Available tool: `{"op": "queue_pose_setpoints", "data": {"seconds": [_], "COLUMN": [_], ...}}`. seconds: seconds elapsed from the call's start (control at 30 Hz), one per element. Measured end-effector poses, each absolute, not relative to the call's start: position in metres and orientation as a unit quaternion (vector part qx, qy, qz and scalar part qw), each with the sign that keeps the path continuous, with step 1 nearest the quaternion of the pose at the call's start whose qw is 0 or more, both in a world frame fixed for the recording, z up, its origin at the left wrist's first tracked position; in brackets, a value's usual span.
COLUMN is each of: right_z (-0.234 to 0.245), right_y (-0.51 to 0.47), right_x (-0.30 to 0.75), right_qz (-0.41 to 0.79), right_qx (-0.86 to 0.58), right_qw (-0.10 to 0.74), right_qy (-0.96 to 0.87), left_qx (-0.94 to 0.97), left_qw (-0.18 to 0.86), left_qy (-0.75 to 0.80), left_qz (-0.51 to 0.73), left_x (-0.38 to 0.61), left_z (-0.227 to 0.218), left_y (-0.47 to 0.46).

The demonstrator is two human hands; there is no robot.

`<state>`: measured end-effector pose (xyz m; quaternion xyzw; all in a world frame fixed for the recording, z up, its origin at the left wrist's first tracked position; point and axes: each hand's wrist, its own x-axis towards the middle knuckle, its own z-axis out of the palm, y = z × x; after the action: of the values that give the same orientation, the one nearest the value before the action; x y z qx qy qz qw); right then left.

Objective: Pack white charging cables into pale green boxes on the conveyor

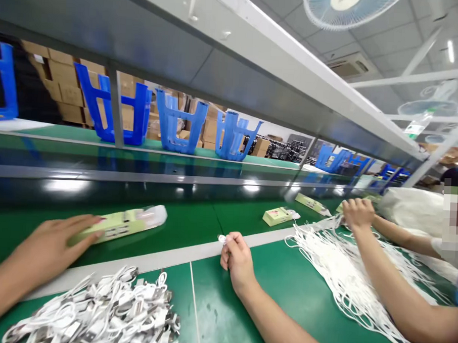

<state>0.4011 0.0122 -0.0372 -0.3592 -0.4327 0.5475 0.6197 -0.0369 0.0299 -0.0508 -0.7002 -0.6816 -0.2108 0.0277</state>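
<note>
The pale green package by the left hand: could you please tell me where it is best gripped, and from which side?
Grip the pale green package around its middle, across the narrow width, from the near side, where the left hand rests. It lies flat and long; the clear plastic end looks less firm.

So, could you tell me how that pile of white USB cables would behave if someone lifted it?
The white USB cables look thin and floppy, so they would probably drape. Lying looped together, they may tangle and lift as a clump. The plugs could well snag on neighbouring strands.
</note>
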Motion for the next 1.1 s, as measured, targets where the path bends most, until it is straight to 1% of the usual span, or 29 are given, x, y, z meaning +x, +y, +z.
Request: {"op": "queue_pose_setpoints", "data": {"seconds": [0.13,0.2,0.37,0.5,0.6,0.73,0.83,1.03,1.1], "right_z": [-0.038,-0.038,-0.038,-0.037,-0.035,-0.032,-0.03,-0.031,-0.031], "right_y": [0.033,0.047,0.087,0.104,0.105,0.107,0.112,0.108,0.104], "right_x": [0.384,0.37,0.331,0.317,0.318,0.324,0.325,0.322,0.324], "right_qz": [0.505,0.509,0.527,0.504,0.458,0.38,0.349,0.294,0.271], "right_qx": [-0.386,-0.376,-0.343,-0.341,-0.354,-0.398,-0.414,-0.396,-0.376], "right_qw": [0.597,0.589,0.566,0.507,0.476,0.467,0.455,0.467,0.448], "right_qy": [-0.49,-0.502,-0.534,-0.61,-0.662,-0.692,-0.707,-0.734,-0.764], "left_qx": [-0.728,-0.721,-0.728,-0.728,-0.728,-0.726,-0.722,-0.72,-0.719], "left_qw": [-0.127,-0.155,-0.165,-0.177,-0.188,-0.189,-0.178,-0.187,-0.187], "left_qy": [-0.629,-0.623,-0.602,-0.595,-0.593,-0.601,-0.608,-0.608,-0.606], "left_qz": [-0.243,-0.26,-0.283,-0.29,-0.287,-0.275,-0.277,-0.277,-0.286], "left_x": [0.011,0.021,0.018,0.019,0.022,0.021,0.019,0.02,0.019], "left_z": [-0.03,-0.024,-0.023,-0.022,-0.021,-0.023,-0.027,-0.027,-0.026], "left_y": [0.017,0.013,0.012,0.01,0.008,0.009,0.01,0.01,0.009]}}
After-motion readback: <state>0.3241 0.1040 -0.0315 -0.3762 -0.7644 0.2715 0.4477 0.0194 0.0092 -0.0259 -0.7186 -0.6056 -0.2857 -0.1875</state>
